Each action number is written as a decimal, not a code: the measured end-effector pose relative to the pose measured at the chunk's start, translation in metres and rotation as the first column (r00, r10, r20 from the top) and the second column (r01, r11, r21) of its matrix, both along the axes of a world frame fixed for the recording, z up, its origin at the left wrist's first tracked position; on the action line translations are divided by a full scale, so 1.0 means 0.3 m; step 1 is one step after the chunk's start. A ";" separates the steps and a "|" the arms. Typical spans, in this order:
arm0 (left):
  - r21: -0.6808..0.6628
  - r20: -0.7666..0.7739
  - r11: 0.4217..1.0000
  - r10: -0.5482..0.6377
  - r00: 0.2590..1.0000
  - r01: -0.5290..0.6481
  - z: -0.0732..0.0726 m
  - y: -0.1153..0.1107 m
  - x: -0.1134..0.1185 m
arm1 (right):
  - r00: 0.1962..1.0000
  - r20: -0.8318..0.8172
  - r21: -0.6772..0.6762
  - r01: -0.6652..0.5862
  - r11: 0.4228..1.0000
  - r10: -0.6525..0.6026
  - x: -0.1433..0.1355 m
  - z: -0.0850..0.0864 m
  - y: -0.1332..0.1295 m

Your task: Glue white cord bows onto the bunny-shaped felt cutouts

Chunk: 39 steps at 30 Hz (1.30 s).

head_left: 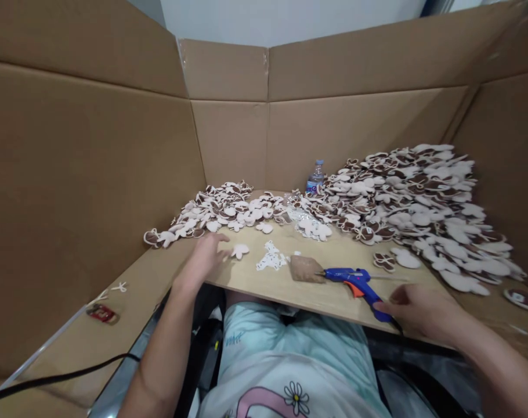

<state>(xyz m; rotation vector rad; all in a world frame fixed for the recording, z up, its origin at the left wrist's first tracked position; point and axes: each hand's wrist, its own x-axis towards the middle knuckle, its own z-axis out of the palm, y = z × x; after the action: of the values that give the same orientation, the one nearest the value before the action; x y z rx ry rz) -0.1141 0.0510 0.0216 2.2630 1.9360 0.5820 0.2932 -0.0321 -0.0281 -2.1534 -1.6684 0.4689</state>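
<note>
My left hand (209,254) is over the board's left part, its fingers apart and holding nothing, just left of a single white felt piece (239,251). A blue glue gun (346,275) with an orange trigger lies on the board, its nozzle on a brown pad (306,269). Beside the lower end of its handle is my right hand (405,306), thumb and fingertips near the handle; whether they grip it is unclear. A small heap of thin white cut pieces (271,256) lies between the felt piece and the pad.
White-and-brown felt pieces form a large pile (420,203) on the right and a smaller one (229,206) at the back left. A water bottle (315,177) stands behind. Cardboard walls (229,139) surround the board. A red object (102,313) and black cable (72,377) are left.
</note>
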 end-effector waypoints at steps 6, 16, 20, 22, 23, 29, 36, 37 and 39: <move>0.029 -0.003 0.959 -0.281 0.960 0.281 -0.116 0.074 0.077 | 0.999 -0.001 -0.224 -0.032 0.974 0.032 -0.053 0.010 0.017; 0.047 -0.036 0.968 -0.246 0.969 0.248 -0.150 0.122 0.075 | 1.000 -0.025 -0.142 -0.001 0.990 -0.003 -0.091 0.009 0.035; 0.142 0.037 0.953 -0.275 0.961 0.267 -0.135 0.116 0.066 | 0.995 -0.073 -0.083 0.061 0.995 -0.067 -0.098 0.015 0.044; 0.208 0.137 0.945 -0.282 0.950 0.251 -0.114 0.107 0.079 | 0.992 -0.094 -0.048 0.080 0.996 -0.084 -0.095 0.020 0.045; 0.230 0.203 0.945 -0.281 0.938 0.233 -0.100 0.101 0.091 | 0.990 -0.105 -0.029 0.089 0.996 -0.091 -0.091 0.024 0.046; 0.271 0.546 0.950 -0.283 0.789 0.154 -0.002 0.044 0.214 | 0.970 -0.229 0.092 0.109 0.990 -0.086 -0.058 0.056 0.048; 0.232 0.716 0.905 -0.407 0.567 0.356 -0.006 -0.008 0.265 | 0.885 -0.451 0.096 0.174 0.980 -0.113 -0.070 0.053 0.038; 0.237 0.724 0.890 -0.430 0.539 0.391 -0.007 -0.015 0.266 | 0.884 -0.455 0.112 0.174 0.978 -0.106 -0.076 0.054 0.035; 0.215 0.746 0.869 -0.441 0.499 0.447 -0.003 -0.028 0.269 | 0.883 -0.463 0.168 0.174 0.970 -0.078 -0.087 0.058 0.031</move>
<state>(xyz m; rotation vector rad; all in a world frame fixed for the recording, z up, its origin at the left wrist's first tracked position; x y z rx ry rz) -0.0334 0.0426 0.0207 1.8597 0.8668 1.2057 0.2670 -0.0228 -0.0106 -1.8117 -1.2485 0.6696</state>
